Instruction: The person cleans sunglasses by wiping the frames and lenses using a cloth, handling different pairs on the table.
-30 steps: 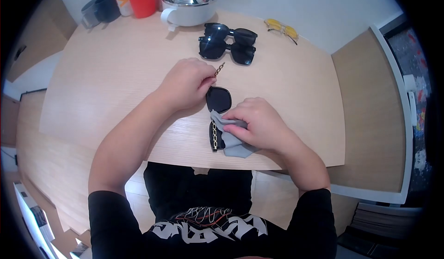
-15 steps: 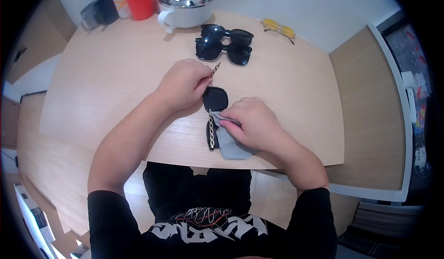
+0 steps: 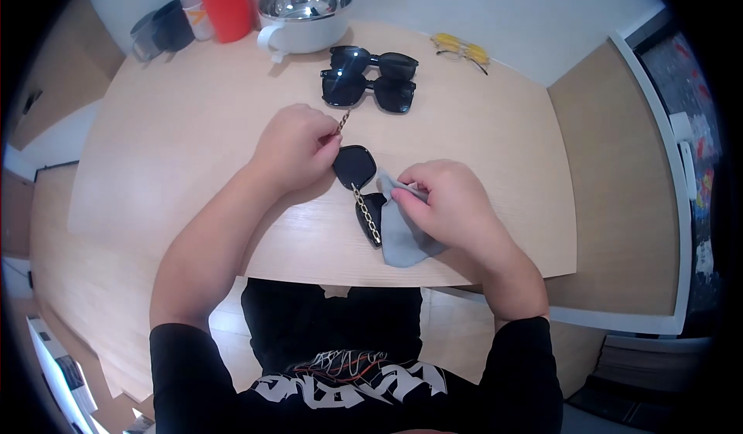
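My left hand (image 3: 298, 149) is closed on one chain-style temple of a pair of dark sunglasses (image 3: 355, 168), whose gold links stick out above the fingers. The second gold chain temple (image 3: 367, 216) slants down toward the table's front edge, across the other dark lens. My right hand (image 3: 449, 202) pinches a grey cleaning cloth (image 3: 408, 236) just right of the sunglasses. The cloth hangs down from the fingers, beside the lower lens and apart from the upper one.
Two pairs of black sunglasses (image 3: 370, 92) lie beyond my hands on the wooden table (image 3: 178, 147). Yellow-lensed glasses (image 3: 460, 49) rest near the wall. A white-handled steel bowl (image 3: 306, 27), a red container (image 3: 224, 4) and dark cups (image 3: 172, 26) line the back left.
My right hand has drawn the cloth rightward, off the sunglasses. My left hand has shifted slightly left, and the sunglasses have turned a little, with the lower chain now slanting.
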The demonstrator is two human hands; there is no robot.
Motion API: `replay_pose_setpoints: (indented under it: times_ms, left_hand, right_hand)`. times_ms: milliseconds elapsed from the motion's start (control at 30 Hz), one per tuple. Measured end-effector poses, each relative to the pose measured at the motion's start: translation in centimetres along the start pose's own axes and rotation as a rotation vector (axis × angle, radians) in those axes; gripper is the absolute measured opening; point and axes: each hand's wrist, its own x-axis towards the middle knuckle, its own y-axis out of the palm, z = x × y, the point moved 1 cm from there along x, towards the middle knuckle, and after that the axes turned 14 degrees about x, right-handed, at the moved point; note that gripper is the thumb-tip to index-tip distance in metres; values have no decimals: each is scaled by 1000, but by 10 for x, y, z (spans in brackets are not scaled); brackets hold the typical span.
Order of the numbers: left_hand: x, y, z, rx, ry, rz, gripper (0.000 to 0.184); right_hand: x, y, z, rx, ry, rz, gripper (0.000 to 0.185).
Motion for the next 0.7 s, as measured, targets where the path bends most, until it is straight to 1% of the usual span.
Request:
replay_pose_setpoints:
  times_ms: [67, 167, 267, 367, 467, 567, 700]
  left_hand:
    - [-1, -5, -4, 32, 37, -2, 15]
    - [-3, -17, -22, 7, 128, 34, 11]
    - [-4, -19, -28, -25, 179, 114, 4]
    - [-6, -17, -27, -123, 155, 128, 5]
    - [-5, -18, -25, -140, 166, 157, 6]
    - [-3, -19, -27, -143, 197, 179, 6]
    - [-5, -16, -27, -166, 226, 168, 7]
  right_hand:
    - [0, -4, -3, 42, 20, -84, 18]
    - [4, -14, -13, 139, 103, -218, 19]
    - [7, -22, -21, 184, 160, -227, 20]
    - [6, -30, -20, 146, 216, -178, 22]
    - [6, -38, -18, 165, 232, -261, 23]
    - [7, -40, -21, 210, 223, -272, 22]
    - [9, -30, -34, 237, 152, -223, 21]
